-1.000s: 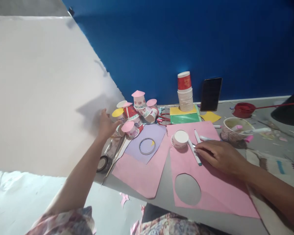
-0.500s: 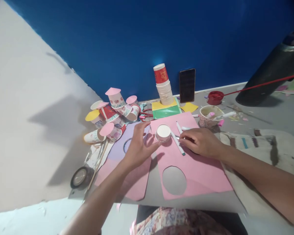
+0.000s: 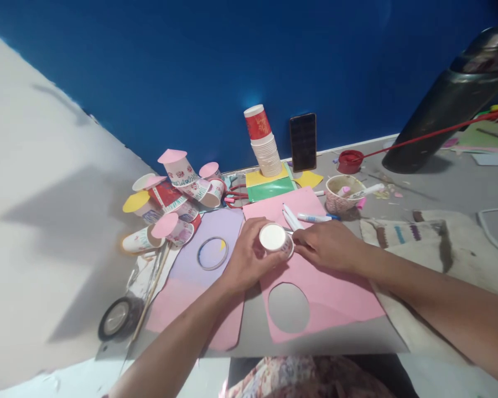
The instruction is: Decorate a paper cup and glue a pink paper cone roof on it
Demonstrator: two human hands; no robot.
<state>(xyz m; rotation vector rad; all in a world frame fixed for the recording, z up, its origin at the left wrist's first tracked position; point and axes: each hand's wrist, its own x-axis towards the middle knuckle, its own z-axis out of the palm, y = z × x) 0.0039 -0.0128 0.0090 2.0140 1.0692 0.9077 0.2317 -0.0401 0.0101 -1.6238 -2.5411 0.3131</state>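
Observation:
A small white paper cup [image 3: 273,239] stands upside down over a pink paper sheet [image 3: 336,287] that has an oval hole [image 3: 288,307] cut in it. My left hand [image 3: 247,260] grips the cup from the left. From the right, my right hand [image 3: 327,246] presses its curled fingers against the cup's side. Two markers [image 3: 291,217] lie on the pink sheet just beyond my right fingers, their near ends hidden by the hand.
A purple sheet [image 3: 228,226] carries a tape ring [image 3: 212,253]. Decorated cups [image 3: 170,193] are piled at the left, a tape roll [image 3: 116,318] nearer. At the blue wall stand a cup stack [image 3: 263,143], phone [image 3: 302,142], bowl [image 3: 342,193] and black cylinder [image 3: 448,99].
My left hand came from the cup pile at the left across to the upturned cup and took hold of it. My right hand shifted from the marker to the cup's side.

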